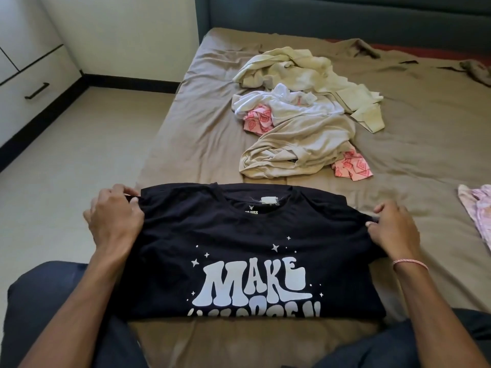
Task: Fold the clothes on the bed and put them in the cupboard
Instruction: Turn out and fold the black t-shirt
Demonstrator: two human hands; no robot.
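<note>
- Left hand (114,216): fingers curled, pinching one shoulder of the shirt (239,235)
- Right hand (393,229): fingers curled, pinching the other shoulder
- Shirt: black, print up, flat on the bed (186,128) between the hands
- Pile (297,115): unfolded pale and pink clothes, beyond the hands, apart from the shirt
- Cupboard (26,75): far left of the left hand
</note>
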